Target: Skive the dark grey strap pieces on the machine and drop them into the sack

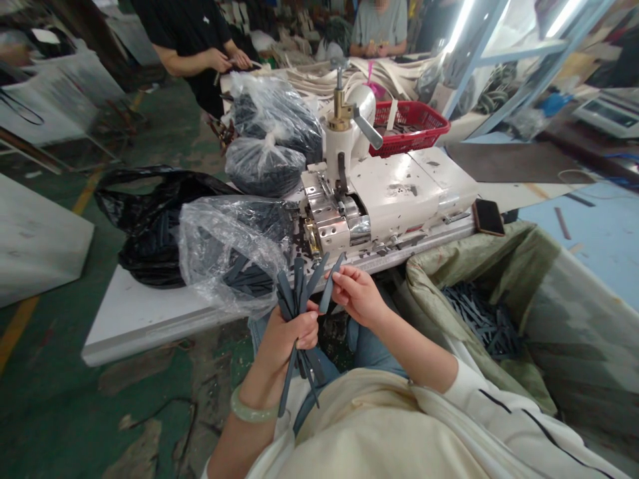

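My left hand [292, 330] grips a loose bunch of dark grey strips [298, 319], which fan out above and below my fist. A jade bangle [252, 407] circles that wrist. My right hand [358, 294] pinches one dark grey strip [328, 283] between thumb and fingers, close to the bunch. Both hands are over my lap, just in front of the white table's edge [150, 326]. A clear plastic bag of similar strips [229, 253] lies on the table beyond my left hand. To my right, a fabric-lined bin [479, 319] holds a loose pile of strips.
A cream industrial sewing machine [379, 193] stands on the table beyond my hands, with a phone [488, 217] near its right end. Bagged dark material [264, 153], a black bag [154, 226] and a red basket [407, 126] sit around it. Two people [192, 46] work at the far side.
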`<state>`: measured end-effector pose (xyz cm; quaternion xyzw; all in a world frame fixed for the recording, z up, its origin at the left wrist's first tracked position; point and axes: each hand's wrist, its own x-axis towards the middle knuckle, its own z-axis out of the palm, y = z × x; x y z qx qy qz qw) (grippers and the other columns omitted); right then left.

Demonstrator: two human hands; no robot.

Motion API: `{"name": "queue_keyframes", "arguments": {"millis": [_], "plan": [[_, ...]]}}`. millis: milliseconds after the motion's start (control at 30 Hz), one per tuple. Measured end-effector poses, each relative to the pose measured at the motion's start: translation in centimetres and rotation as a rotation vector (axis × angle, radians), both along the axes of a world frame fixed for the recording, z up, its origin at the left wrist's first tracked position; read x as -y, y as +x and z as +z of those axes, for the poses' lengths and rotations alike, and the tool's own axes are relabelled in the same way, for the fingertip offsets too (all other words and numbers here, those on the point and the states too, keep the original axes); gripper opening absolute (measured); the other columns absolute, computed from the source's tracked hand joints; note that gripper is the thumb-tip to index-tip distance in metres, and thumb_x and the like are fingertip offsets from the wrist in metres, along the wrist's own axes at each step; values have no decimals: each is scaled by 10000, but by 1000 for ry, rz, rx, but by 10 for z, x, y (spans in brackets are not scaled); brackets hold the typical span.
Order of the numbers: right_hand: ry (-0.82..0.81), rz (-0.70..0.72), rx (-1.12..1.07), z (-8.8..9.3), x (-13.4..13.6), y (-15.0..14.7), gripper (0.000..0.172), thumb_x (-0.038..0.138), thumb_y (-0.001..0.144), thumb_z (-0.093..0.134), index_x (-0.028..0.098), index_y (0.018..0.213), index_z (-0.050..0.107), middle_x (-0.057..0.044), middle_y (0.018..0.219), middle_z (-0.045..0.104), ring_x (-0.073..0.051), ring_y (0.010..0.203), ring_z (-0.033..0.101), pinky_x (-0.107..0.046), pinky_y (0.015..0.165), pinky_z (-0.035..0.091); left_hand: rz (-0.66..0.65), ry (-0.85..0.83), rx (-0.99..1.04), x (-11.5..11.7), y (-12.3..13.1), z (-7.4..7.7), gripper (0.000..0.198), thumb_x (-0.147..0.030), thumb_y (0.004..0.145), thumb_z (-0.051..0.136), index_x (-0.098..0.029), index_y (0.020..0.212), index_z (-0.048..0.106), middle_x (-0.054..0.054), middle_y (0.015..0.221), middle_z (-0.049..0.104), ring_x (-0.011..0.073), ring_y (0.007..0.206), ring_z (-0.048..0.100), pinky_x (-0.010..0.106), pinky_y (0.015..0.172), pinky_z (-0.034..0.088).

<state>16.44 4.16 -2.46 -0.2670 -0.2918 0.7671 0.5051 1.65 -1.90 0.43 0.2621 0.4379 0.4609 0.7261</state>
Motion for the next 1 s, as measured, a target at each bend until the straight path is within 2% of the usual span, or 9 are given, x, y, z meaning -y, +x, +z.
{"name": "queue_keyframes", "arguments": {"millis": [167, 300, 367, 500, 533, 600, 700, 800, 1000], "plan": [[12, -2, 10, 1, 0, 0, 179, 288, 762, 714, 136, 738, 623, 69, 497, 467, -22, 385, 315, -182, 405, 199, 27, -2, 2, 0, -3, -8, 183, -248, 667, 749, -138, 759, 634, -109, 372, 359, 22, 301, 282, 156, 357, 235], [5, -4, 34, -1, 1, 0, 201, 314, 756, 724, 142, 742, 621, 73, 493, 458, -24, 389, 308, -178, 405, 213, 21, 3, 1, 0, -4, -8, 171, -252, 686, 738, -129, 765, 649, -105, 383, 359, 18, 307, 282, 157, 366, 232], [4, -13, 66, -2, 0, 2, 217, 336, 754, 730, 145, 758, 627, 65, 523, 481, -34, 429, 368, -170, 430, 281, 14, 10, -1, 1, -6, -7, 169, -249, 690, 736, -123, 767, 654, -106, 387, 353, 17, 311, 276, 160, 371, 229], [-11, 20, 117, 5, -15, 11, 294, 437, 764, 711, 170, 798, 593, 9, 719, 617, -85, 608, 558, -203, 563, 452, 36, 15, -19, 0, -14, -4, 147, -241, 723, 717, -123, 791, 659, -107, 416, 352, 12, 332, 282, 159, 388, 230], [-20, 48, 146, 7, -22, 14, 318, 463, 762, 705, 174, 800, 578, 13, 699, 614, -84, 568, 548, -204, 528, 446, 42, 17, -24, 0, -17, -3, 144, -242, 730, 712, -126, 797, 660, -108, 421, 350, 12, 334, 282, 159, 389, 227], [-46, 56, 226, 12, -37, 19, 352, 488, 742, 710, 170, 773, 561, 57, 553, 529, -51, 415, 423, -171, 407, 344, 55, 28, -28, -1, -23, -4, 143, -248, 737, 709, -131, 802, 663, -109, 427, 348, 12, 335, 280, 160, 386, 222], [-75, -94, 344, 17, -62, 23, 359, 466, 714, 724, 159, 688, 542, 106, 430, 374, -20, 339, 246, -161, 338, 169, 71, 43, -14, -1, -29, -5, 145, -256, 738, 713, -134, 801, 667, -108, 426, 348, 12, 336, 281, 160, 385, 222], [-85, -209, 427, 17, -82, 23, 331, 427, 734, 701, 164, 643, 521, 110, 396, 333, -23, 332, 224, -175, 339, 140, 86, 42, -10, -1, -32, -6, 148, -260, 738, 715, -136, 806, 670, -106, 423, 353, 13, 339, 283, 160, 386, 227], [-106, -242, 464, 16, -100, 21, 287, 356, 754, 674, 164, 614, 513, 103, 381, 321, -27, 331, 208, -186, 344, 122, 105, 36, -32, 0, -35, -6, 151, -260, 738, 711, -137, 809, 662, -109, 424, 342, 15, 346, 275, 162, 392, 238]]}}
